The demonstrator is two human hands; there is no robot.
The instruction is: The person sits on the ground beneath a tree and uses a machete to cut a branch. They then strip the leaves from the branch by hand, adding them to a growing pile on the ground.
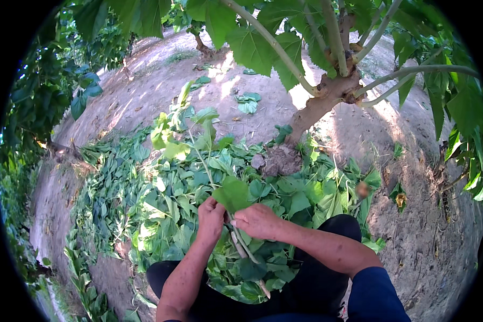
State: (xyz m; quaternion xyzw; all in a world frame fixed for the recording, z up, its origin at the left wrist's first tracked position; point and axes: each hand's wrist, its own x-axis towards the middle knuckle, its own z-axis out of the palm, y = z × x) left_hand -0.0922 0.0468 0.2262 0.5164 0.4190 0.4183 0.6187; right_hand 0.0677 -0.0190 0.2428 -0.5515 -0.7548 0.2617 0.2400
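A long leafy branch [200, 155] slants through my hands, its pale green top pointing away from me and its cut end down between my knees. My left hand [211, 217] is closed around the stem. Just to its right, my right hand [256, 220] has its fingers pinched at the same stem, by a broad green leaf [232, 194]. That leaf rises between the hands and hides part of the grip. Below the hands, bare stems [244, 251] run down over the leaves. A wide pile of picked green leaves [182, 188] lies beneath and around the branch.
Beyond the pile a thick pruned trunk [319, 107] leans right, its limbs [276, 45] spreading overhead. Leafy plants [43, 102] line the left. Dry soil [413, 236] with scattered leaves lies to the right. My dark-clad knees [341, 228] flank the pile.
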